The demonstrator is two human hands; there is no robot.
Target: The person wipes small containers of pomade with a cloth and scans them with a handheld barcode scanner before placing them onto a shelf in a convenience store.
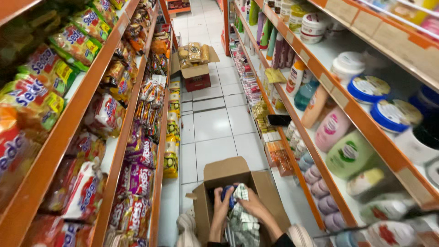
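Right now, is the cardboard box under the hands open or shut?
Open. The cardboard box has its flaps raised, and both the left hand and right hand reach inside, on a checked cloth.

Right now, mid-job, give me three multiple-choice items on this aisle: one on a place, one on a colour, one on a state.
1. Where are both hands?
A. In the open cardboard box on the floor
B. On the right shelf
C. On the far box of packets

2. What colour are the shelf edges?
A. Blue
B. Orange
C. Green

3. How are the near box's flaps?
A. Taped shut
B. Folded open
C. Torn off

Answers:
1 A: the left hand and right hand reach into the cardboard box, at a checked cloth.
2 B: the shelf edges are orange.
3 B: the back flap stands up.
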